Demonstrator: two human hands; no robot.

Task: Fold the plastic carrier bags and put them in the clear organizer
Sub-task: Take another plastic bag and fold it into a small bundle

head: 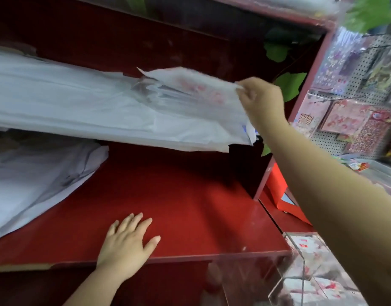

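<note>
view: head camera, only view, looking down and forward into a red shelf unit (pixel 212 25)
right hand (pixel 260 96): arm reaches up and forward from the right. My thumb and fingertips are curled and pinch the near right corner of one carrier bag (pixel 190 93).
carrier bag: thin, translucent white, blurred red print on it. It is lifted at my corner and its far end still lies on the upper stack (pixel 80 102).
upper stack: thick flat pile of white bags, running from the left edge of frame to just under my right wrist. It sits above the table, and its right end overhangs. I can't see what carries it.
left hand (pixel 128 239): palm down on the table (pixel 190 206), fingers straight and spread, thumb out to the right. It holds nothing and sits near the front edge.
lower stack (pixel 35 184): second pile of white bags on the table at far left, well apart from my left hand
clear organizer (pixel 300 283): bottom right, just past the table's front right corner, with transparent walls and dividers
folded bags (pixel 304 246): white with red print, inside the clear organizer. I can't tell how many.
pegboard (pixel 344 133): right of the unit, white and perforated, hung with sticker packs (pixel 342 115)
leaves (pixel 289 85): green, behind my right hand at the unit's right side
</note>
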